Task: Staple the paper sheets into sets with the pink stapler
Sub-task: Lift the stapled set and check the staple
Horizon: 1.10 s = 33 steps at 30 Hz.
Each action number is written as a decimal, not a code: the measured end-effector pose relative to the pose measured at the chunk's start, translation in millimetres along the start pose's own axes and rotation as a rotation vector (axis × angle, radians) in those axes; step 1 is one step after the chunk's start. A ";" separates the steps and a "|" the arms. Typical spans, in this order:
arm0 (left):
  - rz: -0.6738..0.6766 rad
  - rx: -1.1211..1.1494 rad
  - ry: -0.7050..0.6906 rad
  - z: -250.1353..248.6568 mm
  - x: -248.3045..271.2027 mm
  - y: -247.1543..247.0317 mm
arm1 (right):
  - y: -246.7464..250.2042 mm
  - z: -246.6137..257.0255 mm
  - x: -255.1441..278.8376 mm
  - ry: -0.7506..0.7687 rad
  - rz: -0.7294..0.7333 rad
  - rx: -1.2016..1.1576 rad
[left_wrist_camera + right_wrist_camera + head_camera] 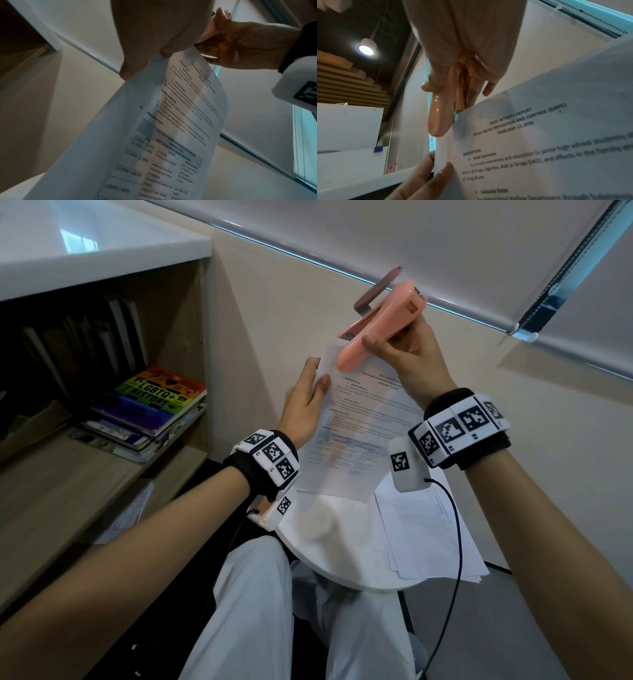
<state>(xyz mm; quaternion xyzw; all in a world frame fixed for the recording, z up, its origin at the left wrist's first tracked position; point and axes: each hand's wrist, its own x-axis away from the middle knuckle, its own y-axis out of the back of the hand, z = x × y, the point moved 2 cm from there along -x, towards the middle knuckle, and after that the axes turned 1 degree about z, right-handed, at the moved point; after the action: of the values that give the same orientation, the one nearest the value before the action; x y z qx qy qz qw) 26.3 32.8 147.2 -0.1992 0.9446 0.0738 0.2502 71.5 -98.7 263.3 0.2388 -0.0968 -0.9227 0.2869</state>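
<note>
My right hand (407, 350) grips the pink stapler (380, 320) in the air, thumb on its upper side. The stapler's mouth sits over the top left corner of a set of printed paper sheets (356, 426). My left hand (305, 402) pinches those sheets at their left edge, thumb on the front. In the right wrist view the stapler (439, 119) meets the sheets (539, 142) at the corner, with my left hand's thumb (440, 174) below. The left wrist view shows the sheets (164, 135) hanging down from my left hand (147, 44), my right hand (240, 43) beyond.
A small round white table (322, 546) below the hands carries a pile of more paper sheets (435, 532). To the left stands a wooden bookshelf (113, 474) with stacked books (150, 405). A roller blind (445, 251) hangs ahead. My knees (260, 594) are under the table.
</note>
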 end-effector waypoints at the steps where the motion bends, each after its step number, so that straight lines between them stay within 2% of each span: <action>1: -0.003 -0.001 -0.003 -0.4 -0.1 0.3 | 0.3 -0.4 -0.7 0.004 0.002 0.002; 6: 0.007 0.022 0.022 1.0 -0.8 2.3 | 2.1 1.1 -6.2 0.016 0.009 0.028; 13: 0.012 0.006 0.047 5.8 -0.2 3.8 | -0.4 1.7 -15.9 -0.026 0.090 0.100; 19: -0.008 -0.005 0.055 5.8 0.2 2.4 | -4.3 0.6 -22.2 0.011 0.033 0.159; 27: 0.111 0.239 0.065 -5.0 -4.2 7.7 | -5.9 -5.8 -23.7 0.065 0.002 0.202; 33: 0.061 0.304 0.069 -23.0 -20.1 2.9 | -6.4 -8.5 -24.7 0.048 0.025 0.172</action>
<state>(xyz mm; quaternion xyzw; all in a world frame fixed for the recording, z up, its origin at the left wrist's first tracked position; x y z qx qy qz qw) 30.9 36.7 177.3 -0.1327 0.9585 -0.0693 0.2426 90.4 -79.6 263.5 0.2832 -0.1718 -0.9014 0.2789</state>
